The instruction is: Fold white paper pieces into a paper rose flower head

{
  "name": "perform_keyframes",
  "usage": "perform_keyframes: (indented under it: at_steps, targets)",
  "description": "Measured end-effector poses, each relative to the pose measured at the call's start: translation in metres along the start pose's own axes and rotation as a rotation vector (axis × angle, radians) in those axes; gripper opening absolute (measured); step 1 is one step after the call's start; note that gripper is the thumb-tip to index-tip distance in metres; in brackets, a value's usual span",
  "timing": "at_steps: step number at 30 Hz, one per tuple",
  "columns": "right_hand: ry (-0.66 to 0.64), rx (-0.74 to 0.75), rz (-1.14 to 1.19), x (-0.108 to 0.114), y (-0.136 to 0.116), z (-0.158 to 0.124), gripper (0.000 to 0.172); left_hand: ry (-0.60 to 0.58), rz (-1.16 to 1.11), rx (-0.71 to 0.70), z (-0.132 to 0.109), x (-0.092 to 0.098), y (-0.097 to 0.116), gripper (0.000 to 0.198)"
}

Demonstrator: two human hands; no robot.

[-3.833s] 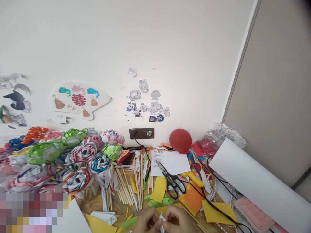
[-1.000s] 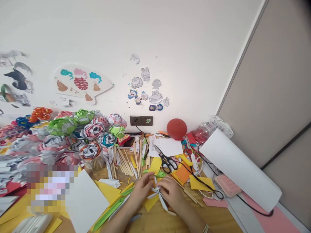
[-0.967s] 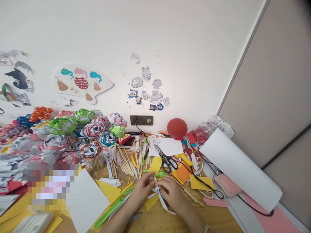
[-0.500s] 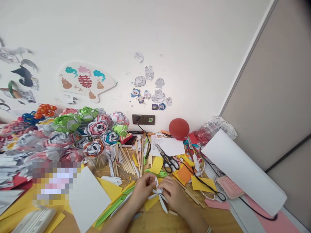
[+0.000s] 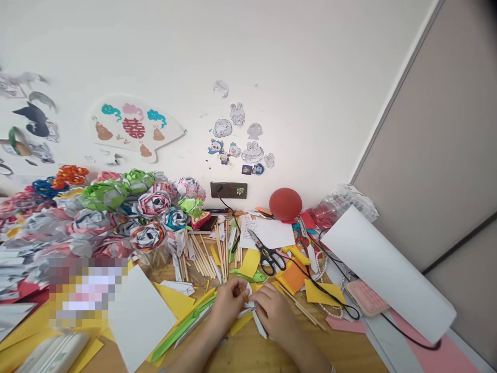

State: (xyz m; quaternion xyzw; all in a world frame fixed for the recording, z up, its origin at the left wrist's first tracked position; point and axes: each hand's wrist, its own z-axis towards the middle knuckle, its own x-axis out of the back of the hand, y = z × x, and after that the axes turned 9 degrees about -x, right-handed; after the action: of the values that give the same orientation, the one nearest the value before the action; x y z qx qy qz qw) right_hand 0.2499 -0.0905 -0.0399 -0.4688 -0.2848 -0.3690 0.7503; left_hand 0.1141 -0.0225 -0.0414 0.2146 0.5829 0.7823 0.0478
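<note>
Both my hands meet low in the middle of the head view over the wooden table [image 5: 267,357]. My left hand [image 5: 230,304] and my right hand [image 5: 273,311] pinch a small folded white paper piece [image 5: 254,313] with pointed flaps; most of it is hidden between my fingers. One flap sticks out below my right hand. A yellow paper scrap [image 5: 241,322] lies under it, and green folded strips [image 5: 182,326] lie just left of my left wrist.
Black-handled scissors [image 5: 267,255] lie beyond my hands beside wooden sticks [image 5: 205,254]. Paper roses [image 5: 128,217] fill the left. White sheet [image 5: 137,316], orange and yellow papers [image 5: 306,285], a black cable [image 5: 330,298], a red ball [image 5: 285,203], a white paper roll [image 5: 384,269] and a pink case [image 5: 367,298] surround them.
My hands have closed in tighter on the white folded piece, covering more of its flaps. The view shifted slightly; earlier it had tipped down from the wall toward the table.
</note>
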Motion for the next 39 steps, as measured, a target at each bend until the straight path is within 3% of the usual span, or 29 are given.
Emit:
perform_keyframes:
  at_steps: [5, 10, 13, 17, 21, 27, 34, 39]
  targets:
    - [-0.073, 0.048, -0.028, 0.009, -0.005, -0.001, 0.022, 0.027, 0.004, 0.005, -0.001, -0.001, 0.002, 0.007]
    - [-0.075, -0.068, 0.089, 0.016, -0.01, 0.0, 0.025, 0.086, -0.041, 0.009, -0.001, 0.0, 0.001, 0.01]
    - [0.015, -0.097, 0.165, 0.016, -0.001, 0.002, 0.026, 0.142, -0.088, 0.005, 0.001, 0.002, -0.002, 0.016]
    - [0.312, -0.385, 0.366, 0.011, 0.021, 0.006, 0.021, 0.218, -0.195, -0.011, 0.005, 0.005, -0.002, 0.028]
    - [0.234, -0.565, 0.664, 0.001, 0.031, 0.009, 0.024, 0.204, -0.283, -0.026, 0.003, 0.004, 0.005, 0.035]
    - [0.352, -0.558, 0.86, -0.001, 0.027, 0.015, 0.038, 0.207, -0.388, -0.038, -0.006, 0.0, 0.009, 0.034]
    - [0.389, -0.572, 0.846, 0.009, 0.03, 0.015, 0.022, -0.029, -0.473, -0.102, -0.013, -0.003, 0.014, 0.026]
    - [0.302, -0.5, 0.807, 0.01, 0.015, 0.012, 0.017, 0.067, -0.479, -0.029, -0.014, 0.0, 0.019, 0.03]
